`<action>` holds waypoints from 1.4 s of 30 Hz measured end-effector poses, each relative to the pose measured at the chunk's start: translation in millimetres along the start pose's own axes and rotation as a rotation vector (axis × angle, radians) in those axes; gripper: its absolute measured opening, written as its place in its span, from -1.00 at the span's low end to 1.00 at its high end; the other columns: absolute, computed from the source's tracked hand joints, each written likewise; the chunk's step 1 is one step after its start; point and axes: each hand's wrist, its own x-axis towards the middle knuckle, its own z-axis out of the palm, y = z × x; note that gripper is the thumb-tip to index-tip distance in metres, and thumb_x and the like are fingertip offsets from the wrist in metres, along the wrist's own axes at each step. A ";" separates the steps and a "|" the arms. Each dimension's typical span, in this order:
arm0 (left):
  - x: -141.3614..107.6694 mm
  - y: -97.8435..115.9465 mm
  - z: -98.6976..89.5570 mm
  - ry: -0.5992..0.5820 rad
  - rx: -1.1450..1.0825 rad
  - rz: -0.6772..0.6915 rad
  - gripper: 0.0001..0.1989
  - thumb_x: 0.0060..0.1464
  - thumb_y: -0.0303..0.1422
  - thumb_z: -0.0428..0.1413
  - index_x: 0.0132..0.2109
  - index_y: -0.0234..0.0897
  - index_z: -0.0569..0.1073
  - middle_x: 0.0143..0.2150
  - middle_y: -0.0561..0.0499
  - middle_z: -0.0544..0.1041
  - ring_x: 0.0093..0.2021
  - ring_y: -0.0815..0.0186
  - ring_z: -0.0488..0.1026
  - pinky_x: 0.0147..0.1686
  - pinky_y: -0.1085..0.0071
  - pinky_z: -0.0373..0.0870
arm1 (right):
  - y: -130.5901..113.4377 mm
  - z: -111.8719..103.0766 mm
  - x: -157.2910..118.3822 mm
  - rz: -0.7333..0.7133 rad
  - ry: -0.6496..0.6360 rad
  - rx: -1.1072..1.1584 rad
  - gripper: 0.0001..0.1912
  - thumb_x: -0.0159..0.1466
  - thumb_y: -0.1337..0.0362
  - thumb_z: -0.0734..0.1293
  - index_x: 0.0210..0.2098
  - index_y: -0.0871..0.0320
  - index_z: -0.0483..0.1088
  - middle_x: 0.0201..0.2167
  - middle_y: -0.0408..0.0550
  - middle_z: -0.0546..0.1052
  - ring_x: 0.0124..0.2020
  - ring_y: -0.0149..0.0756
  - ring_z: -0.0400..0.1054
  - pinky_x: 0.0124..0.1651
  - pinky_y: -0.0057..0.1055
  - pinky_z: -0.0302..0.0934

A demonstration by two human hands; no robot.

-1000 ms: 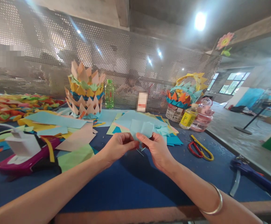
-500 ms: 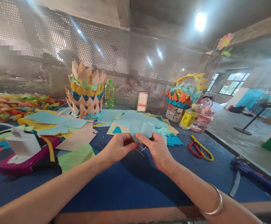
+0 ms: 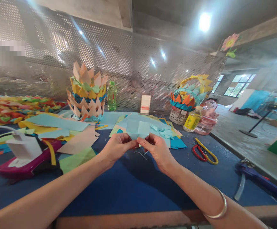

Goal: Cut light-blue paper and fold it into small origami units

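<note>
A small piece of light blue paper with creases is held up in front of me, above the table. My left hand pinches its lower left edge between thumb and fingers. At the lower right edge, my right hand grips the same paper, its thumb across the front. Both thumbs nearly meet at the bottom middle of the paper. Behind it lie stacked coloured sheets and a cluster of folded light blue pieces. Some fingertips are hidden behind the paper.
Red and yellow scissors and a blue glue gun lie at right. Paper flower baskets and bottles stand at the back. A purple power strip with a white charger sits left, beside loose sheets.
The light blue paper has shifted slightly left and spread flatter, showing more of its face. My left hand has moved a little left, and the right thumb now sits lower on the paper.
</note>
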 end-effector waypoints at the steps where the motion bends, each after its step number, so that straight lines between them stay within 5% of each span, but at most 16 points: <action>1: -0.1 0.5 -0.4 0.001 -0.006 -0.010 -0.79 -0.21 -0.28 0.23 -0.52 -0.36 0.46 -0.59 0.06 0.44 -0.54 0.42 0.32 -0.46 0.48 0.21 | 0.6 -0.6 0.5 -0.013 0.012 -0.007 -0.67 0.02 0.04 0.37 -0.59 0.20 0.32 -0.65 -0.22 0.29 -0.58 -0.48 0.11 -0.46 -0.47 0.01; 13: 2.3 -2.3 -4.7 -0.041 -0.014 -0.047 -0.78 -0.19 -0.27 0.23 -0.52 -0.37 0.48 -0.55 0.03 0.47 -0.51 0.42 0.33 -0.41 0.47 0.22 | 4.4 -4.7 2.7 -0.064 0.067 -0.101 -0.58 0.21 0.01 0.14 -0.57 0.18 0.33 -0.54 -0.12 0.37 -0.55 -0.43 0.18 -0.42 -0.42 0.07; 22: 4.1 -9.3 -5.7 -0.116 0.127 -0.050 -0.80 -0.19 -0.28 0.20 -0.47 -0.38 0.48 -0.52 -0.01 0.50 -0.48 0.36 0.39 -0.40 0.43 0.27 | 2.0 -2.3 2.9 -0.006 -0.025 0.016 -0.69 -0.02 0.11 0.41 -0.41 0.22 0.40 -0.53 -0.16 0.39 -0.52 -0.45 0.19 -0.45 -0.49 0.10; 28: 3.6 -11.7 -3.4 -0.217 0.228 0.002 -0.86 -0.17 -0.32 0.15 -0.52 -0.34 0.44 -0.55 0.03 0.48 -0.50 0.35 0.37 -0.43 0.44 0.27 | 5.7 4.3 -0.2 -0.012 -0.088 0.167 -0.73 -0.02 0.15 0.41 -0.41 0.22 0.44 -0.53 -0.13 0.47 -0.51 -0.38 0.30 -0.37 -0.40 0.23; 34: 3.0 -13.7 -2.3 -0.123 0.380 0.130 -0.85 -0.14 -0.32 0.11 -0.53 -0.29 0.36 -0.62 0.14 0.35 -0.57 0.41 0.25 -0.53 0.49 0.14 | 7.5 2.1 2.7 0.040 0.051 0.154 -0.70 -0.06 0.14 0.44 -0.39 0.22 0.46 -0.47 -0.11 0.50 -0.48 -0.38 0.31 -0.38 -0.42 0.21; 37: 4.2 -9.8 -3.8 -0.092 0.250 0.090 -0.83 -0.14 -0.29 0.12 -0.51 -0.30 0.37 -0.59 0.12 0.35 -0.55 0.43 0.25 -0.50 0.49 0.15 | 6.1 -0.3 3.4 0.087 0.091 0.145 -0.66 -0.08 0.12 0.44 -0.40 0.24 0.46 -0.52 -0.11 0.48 -0.52 -0.39 0.29 -0.41 -0.42 0.19; 42: 5.3 -1.3 -8.7 0.027 0.004 0.013 -0.79 -0.13 -0.24 0.14 -0.43 -0.33 0.42 -0.50 0.06 0.40 -0.46 0.40 0.31 -0.41 0.47 0.22 | 1.4 -1.0 1.3 0.079 -0.025 0.078 -0.71 0.00 0.10 0.39 -0.43 0.23 0.43 -0.58 -0.17 0.41 -0.57 -0.47 0.19 -0.48 -0.51 0.10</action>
